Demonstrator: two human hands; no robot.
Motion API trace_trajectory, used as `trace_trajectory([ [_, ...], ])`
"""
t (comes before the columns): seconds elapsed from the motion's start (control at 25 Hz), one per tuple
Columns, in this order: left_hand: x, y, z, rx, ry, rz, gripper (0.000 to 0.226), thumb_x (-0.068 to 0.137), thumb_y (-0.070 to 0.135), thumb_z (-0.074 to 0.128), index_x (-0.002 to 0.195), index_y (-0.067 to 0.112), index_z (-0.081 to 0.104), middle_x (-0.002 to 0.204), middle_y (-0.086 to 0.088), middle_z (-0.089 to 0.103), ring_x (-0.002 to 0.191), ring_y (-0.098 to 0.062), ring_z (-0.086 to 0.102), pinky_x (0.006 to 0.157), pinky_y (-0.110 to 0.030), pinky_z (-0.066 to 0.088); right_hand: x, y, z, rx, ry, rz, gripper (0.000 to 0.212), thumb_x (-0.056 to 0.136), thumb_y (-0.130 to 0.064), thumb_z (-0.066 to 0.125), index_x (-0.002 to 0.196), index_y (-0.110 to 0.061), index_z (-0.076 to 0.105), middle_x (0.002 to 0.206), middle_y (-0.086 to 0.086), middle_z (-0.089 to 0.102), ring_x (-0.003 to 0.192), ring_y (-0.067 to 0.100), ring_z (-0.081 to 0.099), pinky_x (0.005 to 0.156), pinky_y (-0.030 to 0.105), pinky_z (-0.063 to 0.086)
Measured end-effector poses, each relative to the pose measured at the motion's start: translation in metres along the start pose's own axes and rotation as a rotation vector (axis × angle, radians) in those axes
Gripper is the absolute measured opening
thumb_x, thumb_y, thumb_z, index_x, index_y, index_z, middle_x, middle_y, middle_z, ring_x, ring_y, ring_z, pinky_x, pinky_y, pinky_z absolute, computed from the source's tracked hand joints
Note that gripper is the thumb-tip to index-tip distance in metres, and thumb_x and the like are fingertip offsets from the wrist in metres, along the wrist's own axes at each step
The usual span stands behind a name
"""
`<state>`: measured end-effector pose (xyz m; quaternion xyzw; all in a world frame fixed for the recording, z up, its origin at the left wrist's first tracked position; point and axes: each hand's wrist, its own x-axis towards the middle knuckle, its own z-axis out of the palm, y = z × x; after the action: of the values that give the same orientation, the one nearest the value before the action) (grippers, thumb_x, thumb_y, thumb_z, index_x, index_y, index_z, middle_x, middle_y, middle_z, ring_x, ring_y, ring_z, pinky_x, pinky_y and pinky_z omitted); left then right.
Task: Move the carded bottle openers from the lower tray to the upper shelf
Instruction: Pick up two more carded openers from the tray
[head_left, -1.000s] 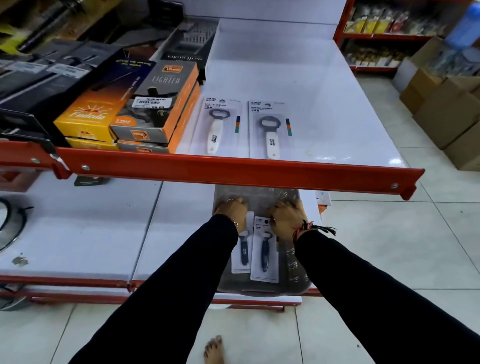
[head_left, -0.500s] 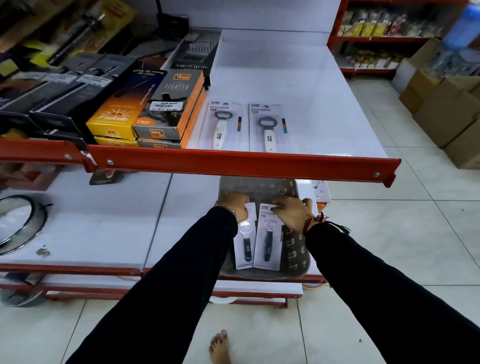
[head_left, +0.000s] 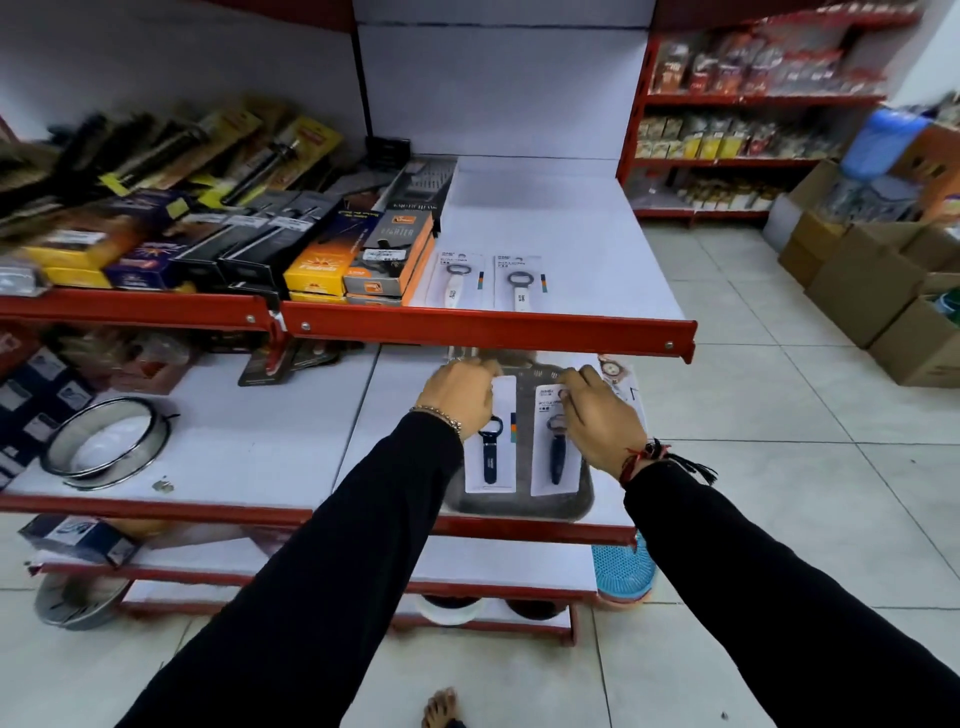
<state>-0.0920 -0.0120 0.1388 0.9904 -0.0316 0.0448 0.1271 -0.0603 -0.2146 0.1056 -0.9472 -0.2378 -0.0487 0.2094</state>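
Two carded bottle openers with dark handles hang over the grey tray (head_left: 519, 506) on the lower shelf. My left hand (head_left: 460, 395) grips the top of the left card (head_left: 491, 457). My right hand (head_left: 597, 415) grips the top of the right card (head_left: 556, 457). Both cards are lifted, their lower ends still over the tray. On the upper shelf (head_left: 571, 244) two carded openers with white handles lie side by side: one (head_left: 457, 280) on the left, the other (head_left: 521, 283) on the right, just behind the red front rail (head_left: 488, 330).
Boxes of lighters (head_left: 389, 260) and other packaged goods fill the upper shelf's left part. A round metal sieve (head_left: 104, 441) sits on the lower shelf at left. Cardboard boxes (head_left: 872, 280) stand on the tiled floor at right. A bare foot (head_left: 441, 709) shows below.
Both hands have closed on the two dark-handled cards and raised them off the tray, toward me and upward. The camera has tilted up, showing more of the shelves.
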Motion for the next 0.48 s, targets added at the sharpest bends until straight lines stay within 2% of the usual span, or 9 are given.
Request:
trace_trajectory([
  [0.12, -0.016, 0.008, -0.031, 0.003, 0.057, 0.058, 0.038, 0.093, 0.005, 0.043, 0.126, 0.010, 0.061, 0.127, -0.012, 0.066, 0.117, -0.031, 0.059, 0.097, -0.036, 0.049, -0.016, -0.014, -0.030, -0.040, 0.099, -0.082, 0.025, 0.100, -0.022, 0.032, 0.116, -0.014, 0.048, 0.112, 0.005, 0.050, 0.093, 0.029, 0.058, 0.064, 0.037, 0.048],
  [0.24, -0.022, 0.017, -0.065, 0.022, 0.113, 0.125, 0.036, 0.094, 0.008, 0.043, 0.125, 0.011, 0.060, 0.123, -0.010, 0.068, 0.113, -0.029, 0.061, 0.096, -0.036, 0.048, -0.024, -0.027, -0.063, 0.040, 0.180, -0.148, 0.022, 0.098, -0.026, 0.029, 0.110, -0.019, 0.046, 0.107, -0.002, 0.047, 0.084, 0.022, 0.065, 0.065, 0.043, 0.055],
  [0.36, -0.019, 0.030, -0.099, -0.002, 0.157, 0.162, 0.035, 0.096, 0.010, 0.043, 0.126, 0.010, 0.060, 0.124, -0.012, 0.067, 0.114, -0.031, 0.061, 0.092, -0.034, 0.048, -0.019, -0.035, -0.097, 0.133, 0.230, -0.175, 0.021, 0.098, -0.028, 0.029, 0.109, -0.023, 0.046, 0.103, -0.006, 0.046, 0.079, 0.016, 0.070, 0.066, 0.046, 0.057],
  [0.48, -0.007, 0.046, -0.133, 0.005, 0.206, 0.192, 0.035, 0.095, 0.011, 0.043, 0.126, 0.012, 0.060, 0.119, -0.013, 0.068, 0.109, -0.032, 0.063, 0.089, -0.035, 0.051, -0.005, -0.041, -0.137, 0.113, 0.313, -0.190, 0.024, 0.099, -0.027, 0.030, 0.114, -0.019, 0.047, 0.106, -0.004, 0.047, 0.083, 0.019, 0.065, 0.071, 0.044, 0.054],
])
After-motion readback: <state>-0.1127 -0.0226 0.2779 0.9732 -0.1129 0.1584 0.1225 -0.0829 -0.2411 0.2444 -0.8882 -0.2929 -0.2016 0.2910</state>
